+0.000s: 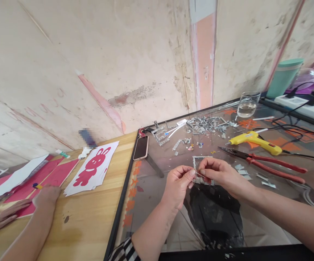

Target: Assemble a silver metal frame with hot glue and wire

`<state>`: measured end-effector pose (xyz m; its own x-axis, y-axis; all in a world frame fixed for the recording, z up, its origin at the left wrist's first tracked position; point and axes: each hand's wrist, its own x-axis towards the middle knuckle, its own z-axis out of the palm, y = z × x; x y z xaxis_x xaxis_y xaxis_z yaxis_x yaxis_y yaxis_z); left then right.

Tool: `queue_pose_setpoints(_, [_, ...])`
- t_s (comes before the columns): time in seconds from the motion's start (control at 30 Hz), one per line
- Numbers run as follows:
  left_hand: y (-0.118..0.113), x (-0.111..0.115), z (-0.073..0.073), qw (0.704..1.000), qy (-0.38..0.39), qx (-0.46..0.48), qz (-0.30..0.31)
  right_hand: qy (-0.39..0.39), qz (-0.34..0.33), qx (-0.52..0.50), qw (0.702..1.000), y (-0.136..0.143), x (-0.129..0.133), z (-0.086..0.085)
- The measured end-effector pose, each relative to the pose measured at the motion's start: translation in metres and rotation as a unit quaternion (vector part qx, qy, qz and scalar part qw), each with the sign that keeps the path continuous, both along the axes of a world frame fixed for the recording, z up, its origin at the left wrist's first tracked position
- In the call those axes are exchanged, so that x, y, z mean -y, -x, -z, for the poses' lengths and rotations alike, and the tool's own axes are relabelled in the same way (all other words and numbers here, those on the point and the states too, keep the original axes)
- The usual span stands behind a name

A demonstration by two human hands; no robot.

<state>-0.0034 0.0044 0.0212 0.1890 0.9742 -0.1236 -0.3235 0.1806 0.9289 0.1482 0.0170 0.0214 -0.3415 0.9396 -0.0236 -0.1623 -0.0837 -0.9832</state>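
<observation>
Small thin piece point(197, 173) between left fingers point(189, 176) and right fingers point(207, 173).

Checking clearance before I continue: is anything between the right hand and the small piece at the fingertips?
Nothing visible: the right hand and left hand meet at the small piece; the pliers lie apart from it.

Left grip point(176, 185), right grip point(222, 174) — both pinched, close together — forearms point(287, 208) angled inward.

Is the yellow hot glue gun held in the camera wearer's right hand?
No, the yellow hot glue gun lies on the reflective tabletop, apart from the right hand.
</observation>
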Motion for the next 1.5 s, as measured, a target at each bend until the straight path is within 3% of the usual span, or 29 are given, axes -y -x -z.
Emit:
queue_pose_setpoints(0.2, [0.001,-0.001,-0.002,0.998,0.040,0.012,0.041,-0.017,0.039,-0.013,0.999,-0.002,0.000,-0.002])
queue_pose_setpoints(0.63, [-0.001,-0.001,-0.001,0.999,0.038,0.001,0.030,-0.055,0.054,0.045,0.996,-0.005,-0.002,-0.001])
queue_pose_setpoints(0.77, [-0.001,-0.001,-0.001,0.998,0.049,0.026,0.026,-0.109,0.047,0.065,0.991,-0.005,-0.001,0.002])
queue_pose_setpoints(1.0, [0.004,-0.001,-0.004,0.988,0.087,0.047,0.118,-0.280,-0.037,0.140,0.949,-0.022,-0.013,-0.004])
queue_pose_setpoints(1.17, [0.004,0.001,-0.005,0.987,0.087,0.037,0.127,-0.313,-0.065,0.199,0.927,-0.030,-0.023,-0.009])
queue_pose_setpoints(1.5, [0.010,-0.004,0.001,0.979,0.103,0.071,0.158,-0.370,-0.089,0.266,0.886,-0.031,-0.017,-0.019])
